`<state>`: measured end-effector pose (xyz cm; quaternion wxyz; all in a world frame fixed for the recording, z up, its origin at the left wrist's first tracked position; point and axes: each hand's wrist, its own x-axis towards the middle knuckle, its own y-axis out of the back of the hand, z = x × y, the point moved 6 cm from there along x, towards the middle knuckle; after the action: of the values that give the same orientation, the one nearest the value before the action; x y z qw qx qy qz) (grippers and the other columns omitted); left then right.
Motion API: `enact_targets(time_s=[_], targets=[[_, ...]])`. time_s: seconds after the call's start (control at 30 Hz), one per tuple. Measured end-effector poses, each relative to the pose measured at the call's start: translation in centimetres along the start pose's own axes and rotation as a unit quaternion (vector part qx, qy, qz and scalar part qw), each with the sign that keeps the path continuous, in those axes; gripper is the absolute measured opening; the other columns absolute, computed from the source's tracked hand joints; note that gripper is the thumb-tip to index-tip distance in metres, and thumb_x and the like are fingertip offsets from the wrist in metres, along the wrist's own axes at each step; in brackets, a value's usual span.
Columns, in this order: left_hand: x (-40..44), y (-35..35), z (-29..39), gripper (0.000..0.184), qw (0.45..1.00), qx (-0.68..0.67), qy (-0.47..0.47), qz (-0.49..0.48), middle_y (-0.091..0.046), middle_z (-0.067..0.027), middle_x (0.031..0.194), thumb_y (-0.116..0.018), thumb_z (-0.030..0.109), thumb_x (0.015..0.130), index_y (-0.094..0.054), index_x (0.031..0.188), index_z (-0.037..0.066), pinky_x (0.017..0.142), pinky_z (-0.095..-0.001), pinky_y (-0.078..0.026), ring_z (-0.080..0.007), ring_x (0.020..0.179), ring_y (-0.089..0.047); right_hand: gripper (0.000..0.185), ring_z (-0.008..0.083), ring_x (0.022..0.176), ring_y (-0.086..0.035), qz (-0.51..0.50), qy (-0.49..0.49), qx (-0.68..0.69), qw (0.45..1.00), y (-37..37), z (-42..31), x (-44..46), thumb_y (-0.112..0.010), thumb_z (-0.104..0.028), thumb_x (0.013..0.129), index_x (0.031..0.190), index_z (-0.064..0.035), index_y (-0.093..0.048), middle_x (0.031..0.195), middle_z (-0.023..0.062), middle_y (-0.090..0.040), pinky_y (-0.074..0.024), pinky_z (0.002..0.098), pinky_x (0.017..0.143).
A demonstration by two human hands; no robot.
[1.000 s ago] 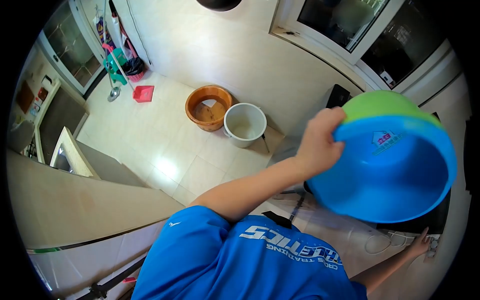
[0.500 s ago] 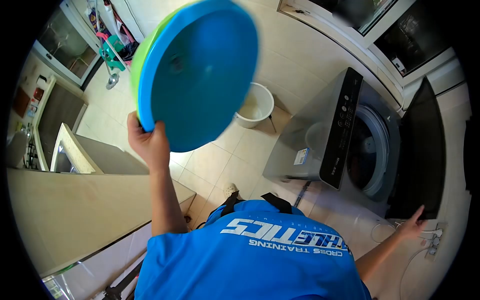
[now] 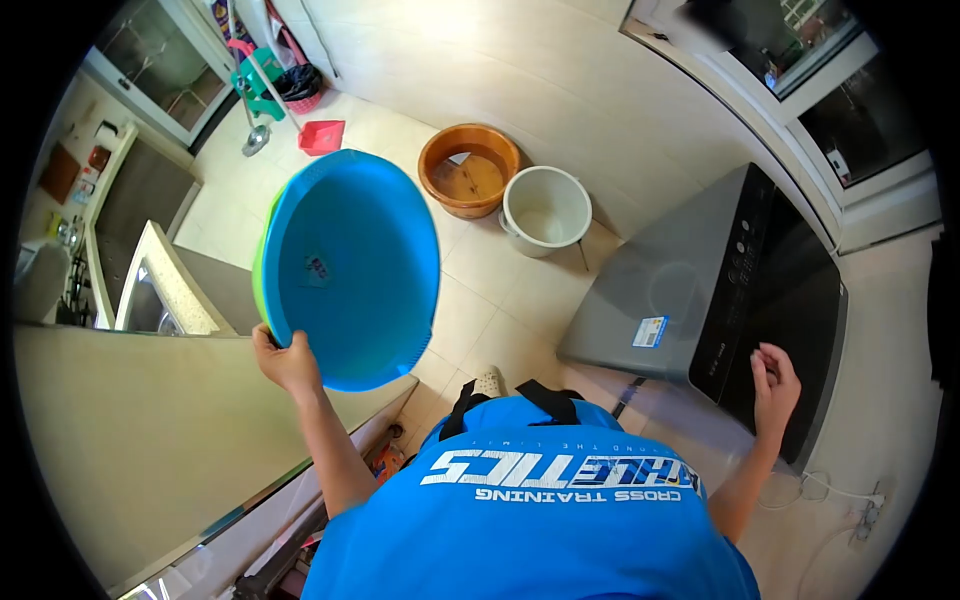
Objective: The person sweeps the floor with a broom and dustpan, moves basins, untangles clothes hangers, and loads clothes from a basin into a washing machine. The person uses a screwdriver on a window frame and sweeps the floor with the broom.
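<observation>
My left hand (image 3: 290, 362) grips the near rim of a blue basin (image 3: 365, 260), which is tilted with its inside facing me. A green basin (image 3: 262, 270) shows along the blue one's left edge, nested behind it. On the right, my right hand (image 3: 774, 385) is over the black lid (image 3: 795, 310) of the grey washing machine (image 3: 650, 290), its fingers bent and apart with nothing between them. The lid is down. Whether the fingertips touch it I cannot tell.
A brown tub (image 3: 470, 200) and a white bucket (image 3: 547, 210) stand on the floor by the wall. Farther back are a red dustpan (image 3: 321, 137) and a green stool (image 3: 262, 85). A counter (image 3: 160, 430) runs along the left.
The basins have swung from the right side over to the left in my left hand. The washing machine's lid, raised before, has come down, and my right hand has moved from its edge to above it.
</observation>
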<state>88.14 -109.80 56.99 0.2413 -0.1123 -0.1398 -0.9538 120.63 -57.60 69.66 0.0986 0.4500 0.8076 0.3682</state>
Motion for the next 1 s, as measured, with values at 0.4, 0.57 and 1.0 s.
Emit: enact_targets(time_s=[0.4,0.57,1.0], targets=[[-4.2,-0.6,4.6,0.02,0.981,0.069,-0.132,-0.124,-0.044,-0.0087,0.063,-0.048,-0.011,0.054,-0.047,0.069,0.002,0.054,-0.0278,-0.037,-0.0208,0.06,-0.045,0.07,0.0242,0.11,-0.045,-0.34,0.27,0.04,0.9,-25.8,-16.7,4.8,-0.071,-0.006,0.062,0.124,-0.0078,-0.04,0.12,0.0125,-0.046,-0.0402,0.0329,0.085],[-5.1,-3.1,9.1,0.021,0.962,0.103,-0.137,-0.213,-0.044,-0.011,0.063,-0.055,-0.007,0.049,-0.047,0.066,0.004,0.054,-0.037,-0.038,-0.0292,0.063,-0.046,0.053,0.0283,0.106,-0.049,-0.493,0.426,0.047,0.758,-34.7,-19.1,4.2,-0.064,-0.002,0.067,0.117,-0.0058,-0.046,0.113,0.0142,-0.052,-0.0383,0.0342,0.089],[-15.4,-0.5,8.3,0.023,0.96,0.27,-0.026,-0.064,-0.048,-0.0101,0.066,-0.059,0.0,0.051,-0.045,0.069,0.005,0.063,-0.0387,-0.04,-0.0298,0.069,-0.049,0.044,0.0263,0.1,-0.053,-0.707,0.477,0.147,0.501,-44.1,-18.6,-0.5,-0.058,0.002,0.069,0.112,-0.0009,-0.048,0.108,0.0163,-0.054,-0.0408,0.0313,0.086]])
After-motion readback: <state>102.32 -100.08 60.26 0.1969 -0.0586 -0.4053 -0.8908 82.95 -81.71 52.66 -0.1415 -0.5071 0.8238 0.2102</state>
